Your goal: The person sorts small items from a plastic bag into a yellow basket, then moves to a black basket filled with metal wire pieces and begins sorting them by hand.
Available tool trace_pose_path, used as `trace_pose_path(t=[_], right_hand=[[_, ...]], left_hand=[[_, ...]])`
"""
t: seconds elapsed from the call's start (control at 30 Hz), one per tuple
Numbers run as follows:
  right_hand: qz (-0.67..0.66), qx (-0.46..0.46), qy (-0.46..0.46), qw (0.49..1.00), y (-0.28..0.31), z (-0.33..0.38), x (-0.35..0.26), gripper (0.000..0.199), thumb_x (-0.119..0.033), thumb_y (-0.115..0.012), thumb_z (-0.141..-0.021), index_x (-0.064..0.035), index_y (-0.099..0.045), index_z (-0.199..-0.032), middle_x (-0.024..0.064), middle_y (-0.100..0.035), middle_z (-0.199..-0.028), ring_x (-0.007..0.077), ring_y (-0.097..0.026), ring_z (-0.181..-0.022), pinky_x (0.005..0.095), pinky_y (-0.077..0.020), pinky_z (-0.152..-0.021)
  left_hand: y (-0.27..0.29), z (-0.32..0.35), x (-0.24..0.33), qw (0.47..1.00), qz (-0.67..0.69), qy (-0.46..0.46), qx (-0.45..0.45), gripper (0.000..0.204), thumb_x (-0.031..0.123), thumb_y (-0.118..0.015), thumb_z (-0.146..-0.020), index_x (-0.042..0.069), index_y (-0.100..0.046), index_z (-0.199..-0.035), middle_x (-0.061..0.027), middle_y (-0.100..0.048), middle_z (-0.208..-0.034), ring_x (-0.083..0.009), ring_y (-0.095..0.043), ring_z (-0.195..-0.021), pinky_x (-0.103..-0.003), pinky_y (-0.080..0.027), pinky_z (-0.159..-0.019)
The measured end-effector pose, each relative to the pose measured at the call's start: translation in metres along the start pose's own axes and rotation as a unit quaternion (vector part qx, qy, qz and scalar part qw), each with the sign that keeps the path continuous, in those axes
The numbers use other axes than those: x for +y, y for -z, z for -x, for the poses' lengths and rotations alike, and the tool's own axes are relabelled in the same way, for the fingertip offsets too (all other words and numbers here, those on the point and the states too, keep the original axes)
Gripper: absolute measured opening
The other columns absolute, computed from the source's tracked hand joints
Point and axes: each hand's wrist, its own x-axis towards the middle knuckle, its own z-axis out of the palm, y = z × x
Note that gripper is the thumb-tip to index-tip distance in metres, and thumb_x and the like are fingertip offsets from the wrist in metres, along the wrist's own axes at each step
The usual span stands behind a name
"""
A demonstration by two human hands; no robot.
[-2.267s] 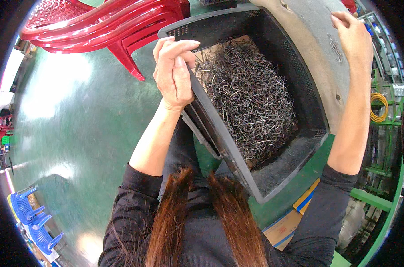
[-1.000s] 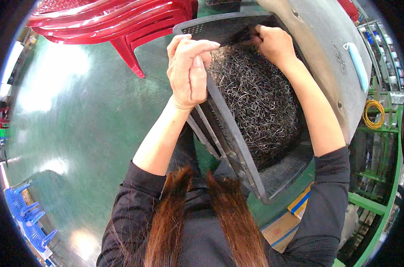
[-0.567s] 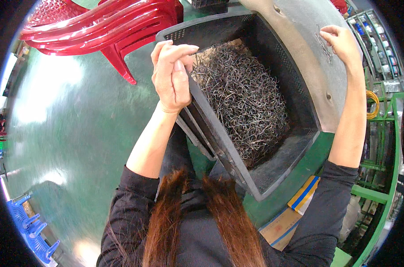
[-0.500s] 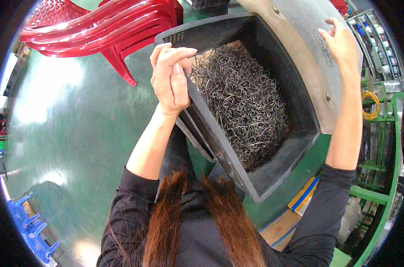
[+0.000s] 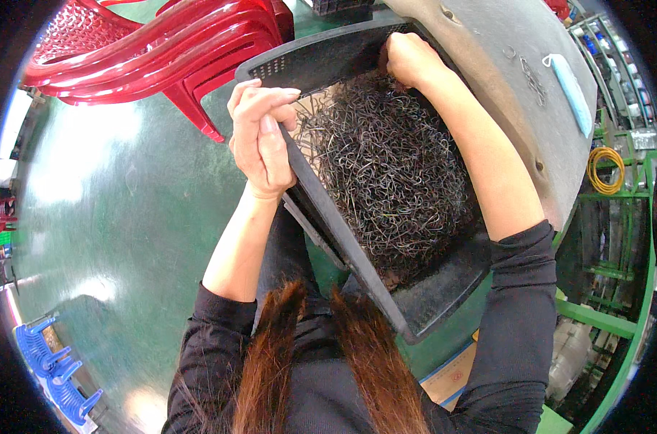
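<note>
Your left hand [image 5: 259, 141] is closed over the near-side rim of a black plastic crate [image 5: 444, 289], fingers curled onto the edge, thumb side toward you, holding the crate tilted. Your right hand [image 5: 408, 59] is bunched into a fist at the far end of the crate, pressed into the heap of dark bent wire pieces [image 5: 386, 173]; whether it grips any of them cannot be told. Wire pieces: a tangled mass filling the crate between your two hands and running down toward your right elbow. Grey table [image 5: 516, 79]: just beyond your right forearm, carrying a pale blue oblong item [image 5: 570, 83]. Red plastic chairs [image 5: 155, 50]: stacked, beyond your left hand. Green floor [image 5: 118, 217]: to the left of your left arm.
</note>
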Motion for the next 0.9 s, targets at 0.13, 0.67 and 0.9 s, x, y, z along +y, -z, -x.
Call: trace_pose_path(t=[0.13, 0.67, 0.9], right_hand=[[0.05, -0.056, -0.013, 0.997, 0.013, 0.0, -0.009, 0.021, -0.005, -0.048, -0.076, -0.0001, -0.063, -0.09, 0.0215, -0.061, -0.096, 0.034, -0.061, -0.091, 0.042, -0.0496, -0.076], [0.092, -0.114, -0.059, 0.987, 0.007, 0.003, -0.024, 0.027, -0.011, -0.053, -0.077, -0.0058, -0.062, -0.102, 0.0149, -0.06, -0.106, 0.0291, -0.059, -0.098, 0.0375, -0.0476, -0.084], [0.068, -0.126, -0.102, 0.984, -0.001, 0.002, -0.022, 0.029, -0.018, -0.059, -0.074, -0.0052, -0.063, -0.1, 0.0147, -0.06, -0.105, 0.0296, -0.058, -0.099, 0.0379, -0.0476, -0.084]], left_hand=[[0.0, 0.0, 0.001, 1.0, -0.002, 0.002, -0.002, 0.025, 0.017, -0.033, -0.088, 0.0, -0.049, -0.097, -0.0054, -0.052, -0.062, -0.0168, -0.05, -0.075, -0.045, -0.031, -0.093], [-0.003, -0.001, -0.002, 0.999, 0.014, -0.015, 0.035, 0.024, 0.006, -0.037, -0.081, 0.001, -0.056, -0.095, -0.0031, -0.049, -0.058, -0.0144, -0.048, -0.062, -0.038, -0.032, -0.09], [-0.001, -0.001, -0.001, 0.999, 0.013, -0.013, 0.032, 0.025, 0.005, -0.037, -0.08, 0.002, -0.057, -0.094, -0.0019, -0.05, -0.059, -0.0131, -0.047, -0.058, -0.037, -0.033, -0.09]])
